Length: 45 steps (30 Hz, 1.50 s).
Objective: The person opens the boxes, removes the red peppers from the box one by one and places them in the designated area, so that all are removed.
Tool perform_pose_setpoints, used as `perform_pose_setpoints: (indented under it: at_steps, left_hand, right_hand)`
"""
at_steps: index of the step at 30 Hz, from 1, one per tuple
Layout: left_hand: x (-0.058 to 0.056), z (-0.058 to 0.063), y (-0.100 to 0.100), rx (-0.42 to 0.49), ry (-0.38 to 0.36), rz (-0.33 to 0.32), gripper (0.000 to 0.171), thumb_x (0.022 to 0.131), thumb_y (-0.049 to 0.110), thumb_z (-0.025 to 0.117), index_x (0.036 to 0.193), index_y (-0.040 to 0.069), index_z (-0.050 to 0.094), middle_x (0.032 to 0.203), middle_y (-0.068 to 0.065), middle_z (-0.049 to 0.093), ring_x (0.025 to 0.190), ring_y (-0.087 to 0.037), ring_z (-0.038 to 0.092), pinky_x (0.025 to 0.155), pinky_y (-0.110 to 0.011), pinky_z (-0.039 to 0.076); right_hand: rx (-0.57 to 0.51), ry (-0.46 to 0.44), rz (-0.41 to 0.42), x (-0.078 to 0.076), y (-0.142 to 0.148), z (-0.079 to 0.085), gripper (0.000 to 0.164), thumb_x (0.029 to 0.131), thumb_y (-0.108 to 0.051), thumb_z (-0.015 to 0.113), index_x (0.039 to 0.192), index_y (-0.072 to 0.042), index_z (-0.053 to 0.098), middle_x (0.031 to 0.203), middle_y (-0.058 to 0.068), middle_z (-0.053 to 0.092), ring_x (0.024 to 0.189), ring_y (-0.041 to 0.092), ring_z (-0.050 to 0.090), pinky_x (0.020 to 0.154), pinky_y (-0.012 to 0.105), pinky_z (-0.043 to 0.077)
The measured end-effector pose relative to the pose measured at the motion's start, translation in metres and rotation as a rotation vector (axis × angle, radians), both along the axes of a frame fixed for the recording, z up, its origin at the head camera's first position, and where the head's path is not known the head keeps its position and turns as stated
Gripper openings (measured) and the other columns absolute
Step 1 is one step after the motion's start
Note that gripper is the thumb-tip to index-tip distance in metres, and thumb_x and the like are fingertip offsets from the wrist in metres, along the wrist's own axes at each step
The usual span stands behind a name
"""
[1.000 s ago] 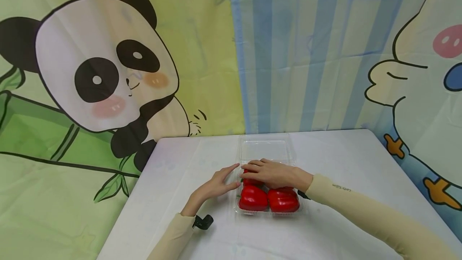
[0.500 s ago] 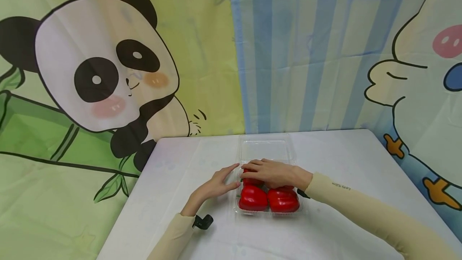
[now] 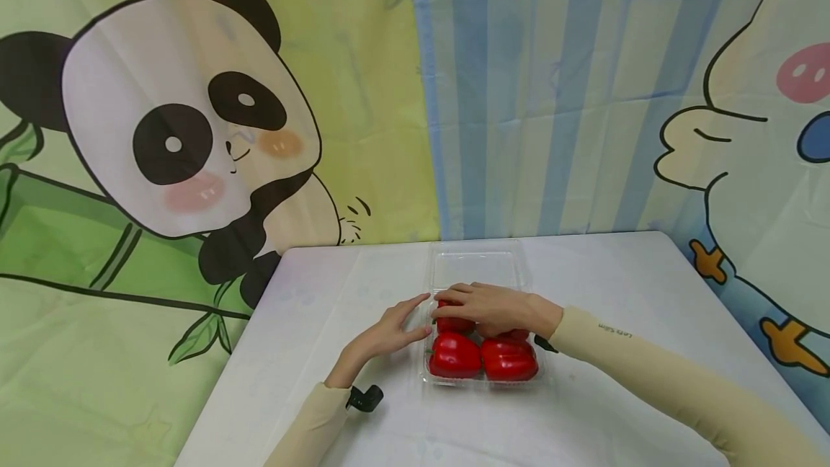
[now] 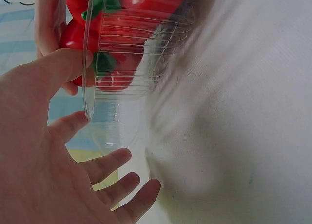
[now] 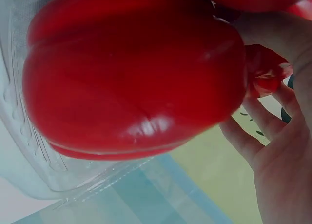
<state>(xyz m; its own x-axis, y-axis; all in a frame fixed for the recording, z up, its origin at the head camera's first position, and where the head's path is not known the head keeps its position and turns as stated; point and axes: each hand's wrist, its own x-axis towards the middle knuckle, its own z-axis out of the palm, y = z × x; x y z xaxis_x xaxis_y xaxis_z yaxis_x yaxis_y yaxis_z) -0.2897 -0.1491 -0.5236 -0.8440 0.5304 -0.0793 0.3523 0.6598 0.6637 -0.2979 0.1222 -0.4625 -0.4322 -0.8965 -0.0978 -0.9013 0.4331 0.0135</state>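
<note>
A clear plastic clamshell box [image 3: 424,379] stands on the table with red bell peppers inside. The front-left pepper [image 3: 455,356] and front-right pepper [image 3: 509,360] show fully; my right hand [image 3: 496,308] covers much of the back row. Its fingers curl over the back-left bell pepper [image 3: 455,324], which also shows between the fingers [image 5: 265,121] in the right wrist view. Another pepper [image 5: 131,77] fills that view beside the hand. My left hand [image 3: 382,336] is spread at the box's left side, thumb and index fingertips at the rim [image 4: 86,94], other fingers loose.
The box's clear lid [image 3: 480,269] lies folded back behind it. The white table [image 3: 350,279] reaches to a printed curtain [image 3: 363,128] at the back. A black wrist device [image 3: 365,398] sits on the left wrist.
My right hand has shifted very slightly, its fingers a little higher over the back-left pepper, so more of that pepper shows. The left hand and the box stay put.
</note>
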Motion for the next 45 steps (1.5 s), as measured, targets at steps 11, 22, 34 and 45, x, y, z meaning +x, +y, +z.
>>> perform_pose_setpoints:
  at_steps: [11,22,34,45]
  left_hand:
    - [0.0,0.001,0.0,-0.005,-0.004,0.007,0.075,0.094,0.054,0.061,0.158,0.03,0.031,0.161,-0.008,0.037,0.148,-0.04,0.032,0.112,-0.071,0.031]
    - [-0.001,0.0,0.0,-0.008,-0.008,0.005,0.075,0.094,0.053,0.061,0.159,0.03,0.03,0.161,-0.009,0.037,0.147,-0.039,0.033,0.112,-0.071,0.031]
    - [-0.001,0.001,0.001,-0.013,-0.023,0.015,0.076,0.094,0.054,0.061,0.159,0.031,0.03,0.161,-0.009,0.037,0.148,-0.039,0.032,0.111,-0.071,0.032]
    - [-0.001,0.001,0.001,-0.015,-0.005,0.003,0.075,0.094,0.053,0.061,0.159,0.028,0.031,0.16,-0.01,0.038,0.148,-0.038,0.033,0.113,-0.069,0.031]
  right_hand:
    - [-0.015,-0.023,-0.012,0.002,0.001,0.009,0.081,0.084,-0.015,0.078,0.153,-0.031,0.038,0.158,0.006,0.039,0.14,0.026,0.043,0.111,0.047,0.046]
    - [-0.026,-0.064,-0.072,0.004,0.003,0.015,0.092,0.076,-0.02,0.086,0.153,-0.032,0.038,0.158,0.005,0.039,0.141,0.026,0.042,0.11,0.049,0.047]
    - [-0.075,-0.08,-0.119,0.007,0.015,0.028,0.095,0.072,-0.019,0.089,0.152,-0.032,0.038,0.157,0.008,0.04,0.139,0.03,0.044,0.108,0.053,0.048]
    - [-0.112,-0.056,-0.157,0.003,0.032,0.04,0.092,0.074,-0.017,0.086,0.151,-0.03,0.038,0.156,0.005,0.039,0.138,0.03,0.044,0.104,0.051,0.051]
